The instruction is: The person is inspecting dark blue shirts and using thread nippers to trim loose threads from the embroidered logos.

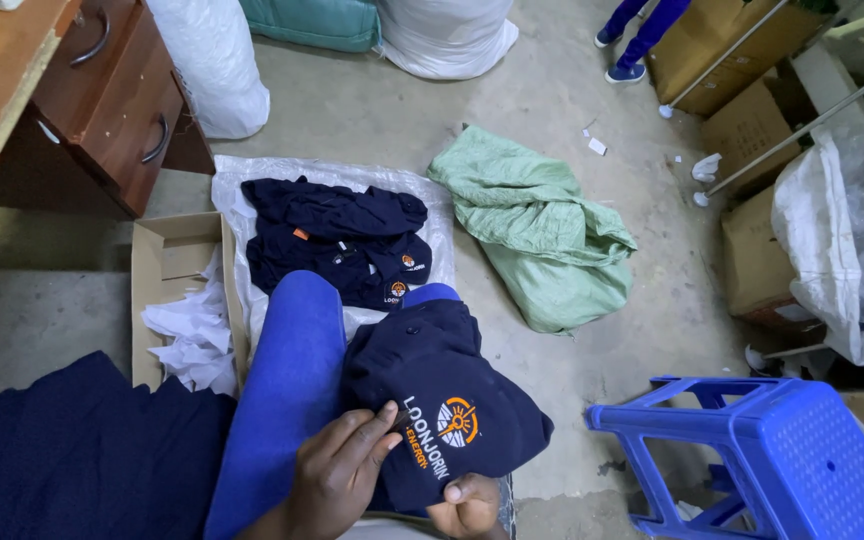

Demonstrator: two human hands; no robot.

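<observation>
Concrete floor (552, 110), plastic sheet (232, 180) under navy shirts (337, 240), both hands, left hand (337, 475), right hand (467, 505), gripping navy garment (432, 390)

An open cardboard box (177, 262) stands on the floor left of the clear plastic sheet, with crumpled white paper (190, 335) inside it. Brown cardboard cartons (752, 125) are stacked along the right edge, one (757, 265) lower down beside a clear plastic bag (852, 220). Two white sacks (214, 60) (447, 35) and a teal bag (317, 20) stand at the top. A crumpled green sack (542, 235) lies on the floor. The navy garment (442, 400) on the lap carries an embroidered orange-and-white emblem (457, 420).
</observation>
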